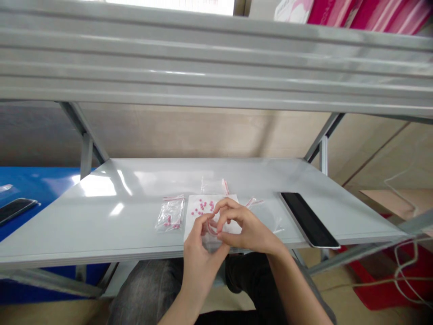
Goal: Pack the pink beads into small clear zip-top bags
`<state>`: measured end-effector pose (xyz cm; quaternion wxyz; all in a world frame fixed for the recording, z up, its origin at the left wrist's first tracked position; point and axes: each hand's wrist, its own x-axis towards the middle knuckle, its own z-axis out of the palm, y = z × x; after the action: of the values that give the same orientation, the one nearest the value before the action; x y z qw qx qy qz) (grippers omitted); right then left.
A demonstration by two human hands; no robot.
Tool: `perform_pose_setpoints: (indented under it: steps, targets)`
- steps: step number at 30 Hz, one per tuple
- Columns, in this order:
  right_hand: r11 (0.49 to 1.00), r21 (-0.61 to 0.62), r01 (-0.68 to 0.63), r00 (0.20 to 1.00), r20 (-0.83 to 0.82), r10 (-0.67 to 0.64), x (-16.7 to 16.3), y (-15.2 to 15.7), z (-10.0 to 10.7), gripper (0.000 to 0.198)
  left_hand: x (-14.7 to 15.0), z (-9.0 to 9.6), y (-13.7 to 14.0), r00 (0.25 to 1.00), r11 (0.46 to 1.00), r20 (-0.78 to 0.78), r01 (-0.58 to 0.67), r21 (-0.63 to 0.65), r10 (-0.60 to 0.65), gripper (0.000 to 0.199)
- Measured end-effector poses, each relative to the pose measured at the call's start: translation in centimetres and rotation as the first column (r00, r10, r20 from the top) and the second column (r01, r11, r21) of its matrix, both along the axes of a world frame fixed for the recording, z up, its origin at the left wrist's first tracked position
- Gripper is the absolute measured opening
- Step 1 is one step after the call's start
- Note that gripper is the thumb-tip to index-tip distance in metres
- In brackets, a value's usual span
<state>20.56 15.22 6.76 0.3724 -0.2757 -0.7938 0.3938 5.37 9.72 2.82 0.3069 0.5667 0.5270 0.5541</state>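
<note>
A small clear zip bag (212,243) with a reddish strip at its mouth is between my hands, over the table's front edge. My left hand (201,253) is closed on the bag's left side, thumb and fingers curved round it. My right hand (244,225) is closed in a pinch at the bag's mouth; whether a bead is in its fingertips is hidden. Several pink beads (202,206) lie loose on a white sheet (188,228) just beyond my hands. Left of the sheet is another zip bag (172,212) with a few pink beads inside.
A clear zip bag (212,185) lies behind the sheet, and clear plastic bags (267,214) lie to its right. A dark tablet (306,216) rests on the right of the grey table (111,225). A shelf (216,67) spans above. A phone (16,208) is on the blue surface at left.
</note>
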Motion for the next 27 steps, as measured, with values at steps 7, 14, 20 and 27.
perform_pose_setpoints:
  steps: [7,14,20,27]
  targets:
    - [0.959,-0.256,0.119,0.933,-0.302,-0.197,0.2,0.2,0.1,0.008,-1.2,1.7,0.4,0.949,0.986,0.269,0.165,0.016,-0.163,0.027]
    - [0.950,-0.309,0.048,0.914,-0.370,-0.167,-0.5,-1.1,0.8,0.014,-2.7,2.6,0.7,0.980,0.989,0.138,0.134,0.070,-0.142,0.016]
    - [0.948,-0.295,0.117,0.885,-0.403,-0.234,-0.2,-1.5,1.3,0.016,-3.3,2.7,1.1,0.990,0.988,0.009,0.142,0.058,-0.143,0.014]
    - [0.964,-0.245,0.108,0.904,-0.380,-0.198,0.1,-1.6,0.9,0.013,-3.7,3.1,0.9,0.986,0.991,-0.151,0.080,0.105,-0.064,0.009]
